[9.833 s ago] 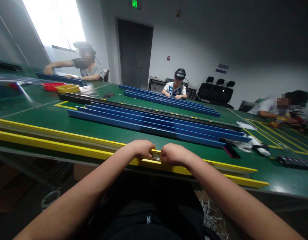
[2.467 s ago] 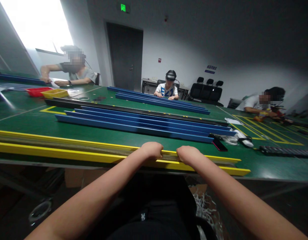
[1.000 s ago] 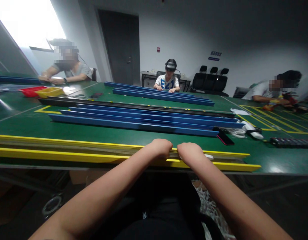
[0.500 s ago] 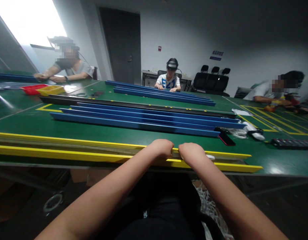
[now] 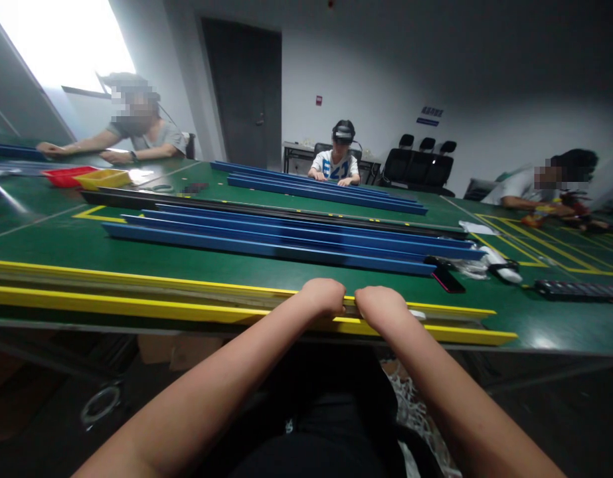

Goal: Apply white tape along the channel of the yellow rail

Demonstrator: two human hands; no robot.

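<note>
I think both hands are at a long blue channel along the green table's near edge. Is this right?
The colour is wrong: the head view shows a yellow channel. The left hand and right hand are indeed at it, along the near edge of the table.

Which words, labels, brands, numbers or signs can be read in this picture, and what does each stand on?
"E", in blue, on the white shirt; the characters after it are too blurred to be sure of.
Wall sign with dark characters: too blurred to read.
Small red wall sign: too small.
Pale label on the black headset: too small.
Pale mark on black clothing: too blurred.
Yellow rail: no lettering visible.
</note>
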